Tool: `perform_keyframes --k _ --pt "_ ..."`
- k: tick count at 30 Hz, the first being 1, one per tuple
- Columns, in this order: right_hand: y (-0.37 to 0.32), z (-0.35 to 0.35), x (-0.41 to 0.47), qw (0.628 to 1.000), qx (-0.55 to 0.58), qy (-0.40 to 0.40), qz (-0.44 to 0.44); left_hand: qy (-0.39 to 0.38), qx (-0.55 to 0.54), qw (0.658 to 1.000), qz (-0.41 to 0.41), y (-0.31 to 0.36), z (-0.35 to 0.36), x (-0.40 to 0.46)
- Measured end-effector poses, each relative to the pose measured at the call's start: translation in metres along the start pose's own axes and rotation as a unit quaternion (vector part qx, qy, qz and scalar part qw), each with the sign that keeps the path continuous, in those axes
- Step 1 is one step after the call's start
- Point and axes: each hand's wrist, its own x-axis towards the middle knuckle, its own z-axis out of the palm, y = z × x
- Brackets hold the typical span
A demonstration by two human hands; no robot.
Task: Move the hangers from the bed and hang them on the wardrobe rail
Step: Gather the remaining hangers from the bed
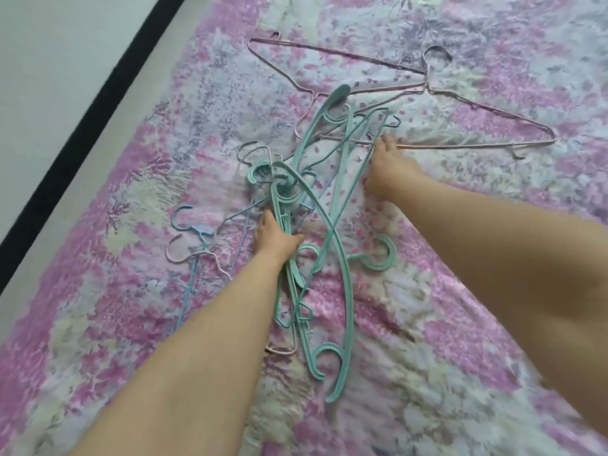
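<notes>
A tangled pile of teal plastic hangers (342, 278) lies in the middle of the bed (460, 324), which has a pink floral cover. My left hand (274, 240) is closed around several of the teal hangers near the pile's middle. My right hand (390, 171) reaches further up, its fingertips on a thin pink wire hanger (477, 144) and the teal hanger bars beside it. A second pink wire hanger (329, 54) lies flat at the top. Thin blue and white wire hangers (194, 255) lie left of my left hand.
The bed's left edge runs diagonally, bordered by a black strip (85, 123) with pale floor (49, 54) beyond it. No wardrobe or rail is in view.
</notes>
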Motion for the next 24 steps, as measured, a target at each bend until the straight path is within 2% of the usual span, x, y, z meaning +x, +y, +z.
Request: perform_keyframes --k 4,8,11,15,19,21,24 --pt "-0.016 -0.012 0.028 0.994 -0.064 0.085 -0.024 -0.002 0.003 1.000 -0.030 -0.006 -0.006 0.023" --pt "-0.029 -0.018 0.059 0.996 -0.057 0.058 -0.037 -0.037 -0.092 0.994 -0.051 -0.015 -0.003 0.037" --pt "-0.035 -0.024 0.083 0.997 -0.050 0.051 -0.037 -0.042 -0.104 0.992 -0.052 -0.020 0.000 0.044" --pt "-0.033 -0.038 0.100 0.991 -0.124 -0.020 -0.039 -0.036 -0.050 0.997 -0.044 -0.019 0.003 0.046" --pt "-0.032 -0.027 0.091 0.957 -0.283 0.067 -0.022 -0.018 -0.038 0.998 -0.044 -0.018 0.005 0.046" --pt "-0.025 -0.023 0.080 0.961 -0.267 0.069 0.006 -0.018 -0.039 0.998 -0.040 -0.018 0.005 0.045" --pt "-0.010 -0.020 0.061 0.987 -0.157 0.038 0.024 -0.023 -0.049 0.998 -0.034 -0.018 0.002 0.043"
